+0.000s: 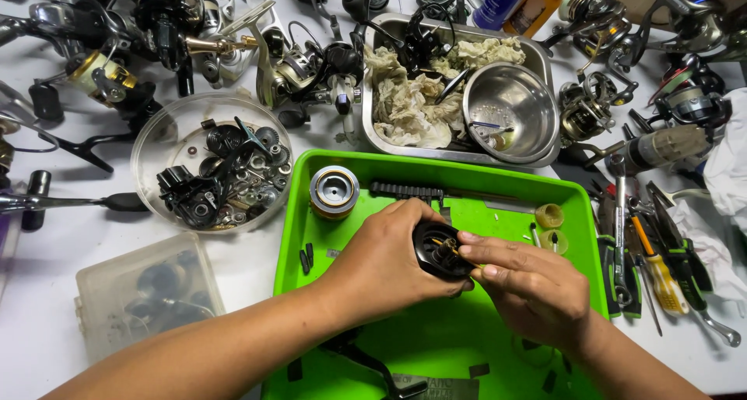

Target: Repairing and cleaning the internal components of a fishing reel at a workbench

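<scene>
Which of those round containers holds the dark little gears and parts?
The clear round bowl left of the green tray. The shiny steel bowl sits in the metal pan beside crumpled rags and looks nearly empty.

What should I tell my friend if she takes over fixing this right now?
Left hand: holds the round black reel part over the green tray.
Right hand: fingers pinch at the brass piece in the part's middle.
Nearby: a silver spool stands on the tray's far left; small reel parts fill the clear round dish; screwdrivers and pliers lie to the right.
Done: the reel is taken apart.
Left: the black part is not yet set down; whether the brass piece goes in or out cannot be told.
</scene>
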